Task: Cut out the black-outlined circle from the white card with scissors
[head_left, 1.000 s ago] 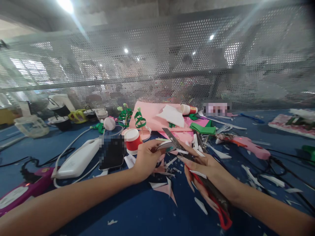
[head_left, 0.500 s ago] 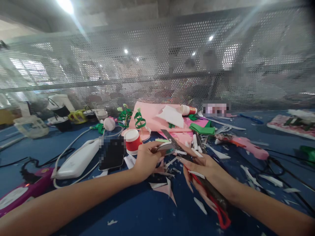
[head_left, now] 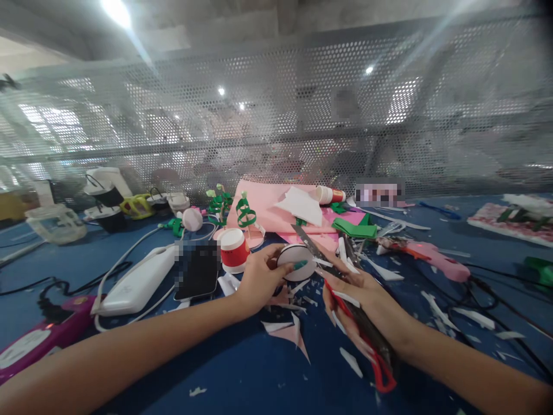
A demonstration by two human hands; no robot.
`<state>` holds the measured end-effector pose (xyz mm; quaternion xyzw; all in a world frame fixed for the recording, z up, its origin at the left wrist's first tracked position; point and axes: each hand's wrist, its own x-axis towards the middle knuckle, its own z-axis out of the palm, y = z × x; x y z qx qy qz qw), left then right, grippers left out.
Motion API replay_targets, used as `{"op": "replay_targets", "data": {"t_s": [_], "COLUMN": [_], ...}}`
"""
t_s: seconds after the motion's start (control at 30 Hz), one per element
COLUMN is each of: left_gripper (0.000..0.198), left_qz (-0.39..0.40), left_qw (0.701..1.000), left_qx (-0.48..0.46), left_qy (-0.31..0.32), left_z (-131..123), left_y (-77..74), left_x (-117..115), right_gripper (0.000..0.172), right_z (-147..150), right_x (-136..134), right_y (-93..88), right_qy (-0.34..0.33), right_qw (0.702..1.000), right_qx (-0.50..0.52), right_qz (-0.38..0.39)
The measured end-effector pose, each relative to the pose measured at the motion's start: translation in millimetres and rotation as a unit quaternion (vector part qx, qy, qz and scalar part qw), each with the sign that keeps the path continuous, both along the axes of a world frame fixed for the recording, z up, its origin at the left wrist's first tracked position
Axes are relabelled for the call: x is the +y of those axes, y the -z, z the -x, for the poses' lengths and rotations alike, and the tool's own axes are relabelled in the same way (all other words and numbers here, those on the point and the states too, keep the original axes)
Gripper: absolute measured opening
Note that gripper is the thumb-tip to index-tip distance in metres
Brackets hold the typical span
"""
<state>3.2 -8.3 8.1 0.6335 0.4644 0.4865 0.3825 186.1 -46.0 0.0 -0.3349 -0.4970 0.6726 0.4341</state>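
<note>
My left hand (head_left: 260,278) pinches a small white disc with a dark rim (head_left: 296,257), thumb on its face and fingers behind. My right hand (head_left: 367,302) is wrapped round a pair of scissors (head_left: 317,246) with a long dark blade and red on the handles. The blade points up and left, close to the disc's right edge; whether it touches cannot be told. Thin white scraps lie against the right fingers. Just beyond my left hand stands a red-and-white paper cup (head_left: 234,251). Pink and white offcuts (head_left: 290,336) lie below the hands.
A phone (head_left: 196,271) and a white power bank (head_left: 133,282) with cables lie left. Behind are green spiral paper plants (head_left: 245,213), pink sheets (head_left: 259,202) and stacked cups (head_left: 330,194). To the right is a pink glue gun (head_left: 436,259) with a cord. Mesh panels rise behind.
The disc has turned from nearly edge-on to show its white face. The scissors have shifted slightly, their blade tip moving a little to the right.
</note>
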Motion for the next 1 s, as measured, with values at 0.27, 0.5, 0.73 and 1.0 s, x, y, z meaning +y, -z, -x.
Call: {"op": "replay_targets", "data": {"t_s": [0.27, 0.5, 0.73, 1.0], "left_gripper": [0.021, 0.025, 0.014, 0.011], "left_qz": [-0.014, 0.037, -0.029, -0.020], "left_qw": [0.999, 0.999, 0.999, 0.999], "left_qx": [-0.043, -0.037, -0.023, -0.026], "left_qy": [0.005, 0.011, -0.016, -0.022], "left_z": [2.4, 2.8, 4.9, 3.1], "left_y": [6.8, 6.2, 5.6, 2.2], "left_x": [8.1, 5.7, 8.6, 4.5], "right_gripper": [0.072, 0.075, 0.078, 0.074], "right_z": [0.0, -1.3, -1.3, -2.9], "right_x": [0.3, 1.0, 1.1, 1.9], "right_y": [-3.8, -3.6, -3.9, -10.0], "right_qy": [-0.010, -0.026, -0.022, -0.073], "right_qw": [0.999, 0.998, 0.999, 0.997], "right_qx": [0.033, 0.053, 0.045, 0.030], "right_qz": [0.014, 0.027, 0.022, 0.009]}}
